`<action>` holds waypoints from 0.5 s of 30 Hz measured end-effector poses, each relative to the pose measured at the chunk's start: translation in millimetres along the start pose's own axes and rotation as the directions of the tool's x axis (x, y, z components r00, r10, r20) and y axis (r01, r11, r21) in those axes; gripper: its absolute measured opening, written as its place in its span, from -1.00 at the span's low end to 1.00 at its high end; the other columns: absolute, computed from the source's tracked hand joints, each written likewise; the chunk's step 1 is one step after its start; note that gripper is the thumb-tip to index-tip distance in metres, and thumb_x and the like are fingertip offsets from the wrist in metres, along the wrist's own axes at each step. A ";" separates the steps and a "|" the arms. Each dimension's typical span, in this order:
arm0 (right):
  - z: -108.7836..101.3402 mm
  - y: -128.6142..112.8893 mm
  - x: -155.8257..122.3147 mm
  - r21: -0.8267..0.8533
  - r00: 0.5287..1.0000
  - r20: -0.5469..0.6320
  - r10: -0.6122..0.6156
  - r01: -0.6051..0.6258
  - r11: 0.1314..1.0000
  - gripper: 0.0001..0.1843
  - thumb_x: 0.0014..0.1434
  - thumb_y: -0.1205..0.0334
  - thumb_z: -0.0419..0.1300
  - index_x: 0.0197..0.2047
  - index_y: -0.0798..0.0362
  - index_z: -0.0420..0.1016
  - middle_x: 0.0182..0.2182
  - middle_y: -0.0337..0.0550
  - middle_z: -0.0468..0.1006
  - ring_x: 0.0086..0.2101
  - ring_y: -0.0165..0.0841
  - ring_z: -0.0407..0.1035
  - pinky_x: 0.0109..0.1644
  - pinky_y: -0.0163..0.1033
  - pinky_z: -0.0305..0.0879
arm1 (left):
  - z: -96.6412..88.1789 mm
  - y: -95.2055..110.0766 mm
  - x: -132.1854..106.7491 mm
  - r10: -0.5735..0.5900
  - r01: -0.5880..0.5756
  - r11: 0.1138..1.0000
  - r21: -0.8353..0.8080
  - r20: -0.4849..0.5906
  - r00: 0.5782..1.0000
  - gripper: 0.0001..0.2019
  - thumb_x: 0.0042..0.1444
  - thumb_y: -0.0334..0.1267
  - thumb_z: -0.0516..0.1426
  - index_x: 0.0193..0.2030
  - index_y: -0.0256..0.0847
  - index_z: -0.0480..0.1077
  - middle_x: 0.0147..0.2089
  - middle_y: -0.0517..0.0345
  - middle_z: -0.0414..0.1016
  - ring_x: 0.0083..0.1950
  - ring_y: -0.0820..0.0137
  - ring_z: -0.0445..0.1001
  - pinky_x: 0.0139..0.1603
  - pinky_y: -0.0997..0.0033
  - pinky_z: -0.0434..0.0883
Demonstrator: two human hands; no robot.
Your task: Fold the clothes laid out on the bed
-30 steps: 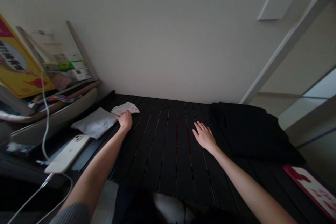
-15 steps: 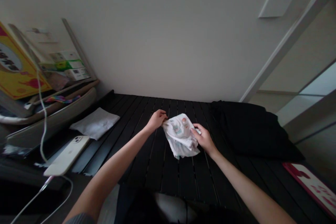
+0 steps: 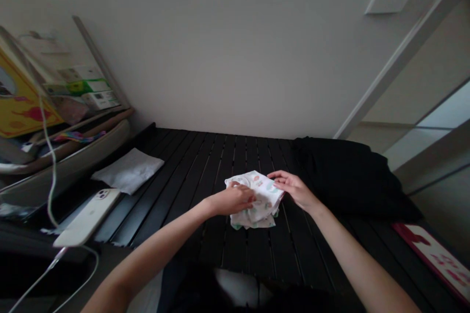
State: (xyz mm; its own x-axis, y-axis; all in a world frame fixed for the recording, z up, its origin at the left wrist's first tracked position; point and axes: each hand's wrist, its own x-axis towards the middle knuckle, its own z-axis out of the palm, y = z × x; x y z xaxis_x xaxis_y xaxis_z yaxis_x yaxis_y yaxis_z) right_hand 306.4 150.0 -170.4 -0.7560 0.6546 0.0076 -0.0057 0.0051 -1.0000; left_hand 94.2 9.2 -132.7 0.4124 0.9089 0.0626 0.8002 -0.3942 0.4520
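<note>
A white cloth [image 3: 262, 187] with small coloured prints lies folded in loose layers on the black slatted surface [image 3: 191, 176]. Its lower layers stick out unevenly along the near side. Across the left part of the cloth rests my left hand [image 3: 237, 198], palm down, fingers slightly bent and pressing on the fabric rather than gripping it. My right hand [image 3: 292, 188] holds the right edge of the cloth between thumb and fingers. Part of the cloth is hidden under my left hand.
On the left lie a folded pale cloth [image 3: 130, 170] and a white phone [image 3: 88, 217] with a cable. Beyond them stands a shelf holding boxes and a yellow package [image 3: 27, 107]. Black fabric [image 3: 348, 178] is heaped at the right, near a red-and-white flat item [image 3: 433, 259].
My left hand has moved from the cloth's far left corner onto its top. The cloth now lies flatter and more compact, while my right hand stays at its right edge.
</note>
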 end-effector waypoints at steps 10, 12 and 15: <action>2.9 1.2 -1.6 -0.270 0.988 -0.126 -0.087 0.050 0.962 -0.56 0.05 0.07 0.24 0.00 -0.02 0.38 -0.01 -0.03 0.47 -0.11 -0.25 0.42 0.00 -0.08 0.31 | -18.0 -63.4 21.1 -0.730 0.340 0.683 -0.647 -0.623 0.280 -0.63 0.13 -0.37 0.05 0.09 -0.27 0.13 0.05 -0.11 0.32 0.03 0.30 0.39 -0.02 0.29 0.36; 4.2 5.0 -6.0 -0.544 0.995 -0.087 -0.056 0.000 0.839 -0.67 0.03 0.05 0.23 -0.16 0.04 0.45 -0.15 -0.05 0.50 -0.23 -0.29 0.41 -0.12 -0.15 0.33 | -12.5 -61.5 15.1 -0.619 0.402 0.780 -0.480 -0.682 0.390 -0.55 0.09 -0.44 0.05 0.15 -0.24 0.12 0.16 -0.14 0.28 0.15 0.24 0.32 0.12 0.17 0.30; 5.0 3.1 -16.1 -0.788 0.997 -0.022 0.068 -0.059 0.613 -0.69 -0.03 0.03 0.28 -0.28 0.04 0.43 -0.40 -0.18 0.47 -0.41 -0.33 0.35 -0.32 -0.23 0.26 | 2.3 -44.7 9.6 -0.327 0.251 0.944 -0.214 -0.518 0.790 -0.64 0.14 -0.45 0.00 0.09 -0.18 0.26 0.10 -0.04 0.39 0.16 0.28 0.35 0.18 0.18 0.27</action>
State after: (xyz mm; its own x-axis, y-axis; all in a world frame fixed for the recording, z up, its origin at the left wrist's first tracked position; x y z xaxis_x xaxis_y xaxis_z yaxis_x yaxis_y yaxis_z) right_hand 315.3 135.8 -173.6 -0.7402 0.6696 -0.0608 0.5571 0.5601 -0.6131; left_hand 63.4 35.2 -154.4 -0.1613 0.9179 0.3625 0.7657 -0.1153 0.6327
